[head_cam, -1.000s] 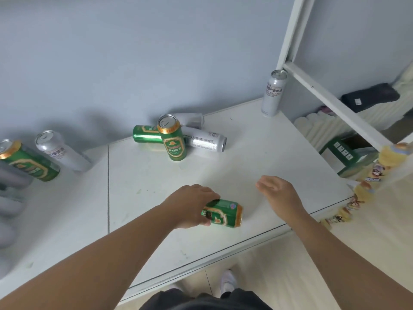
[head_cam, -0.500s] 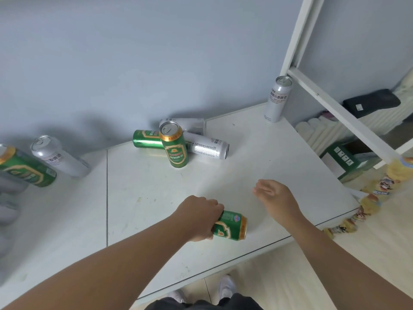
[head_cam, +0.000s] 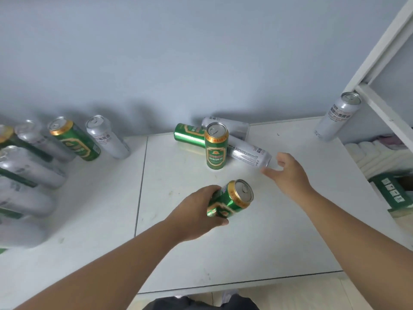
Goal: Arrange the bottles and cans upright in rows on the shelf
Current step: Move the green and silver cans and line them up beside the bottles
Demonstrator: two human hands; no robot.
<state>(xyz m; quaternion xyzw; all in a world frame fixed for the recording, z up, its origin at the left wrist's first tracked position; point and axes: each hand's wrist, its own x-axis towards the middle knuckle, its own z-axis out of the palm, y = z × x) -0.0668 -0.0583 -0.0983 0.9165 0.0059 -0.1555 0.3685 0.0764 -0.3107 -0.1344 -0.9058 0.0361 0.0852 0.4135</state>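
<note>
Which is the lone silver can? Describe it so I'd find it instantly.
Find the white shelf post at the right. At its foot stands a silver can. Unlike the lying silver can in the middle pile, it is upright and alone.

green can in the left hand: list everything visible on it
The green can looks like shiny metal. It has a green body, a gold band under a silver top with a pull tab, and a gold-and-red emblem on its side. It is tilted, with the top facing up and to the right. The left hand grips its lower half, over the front middle of the white shelf. The hand hides its base, and no other can touches it.
</note>
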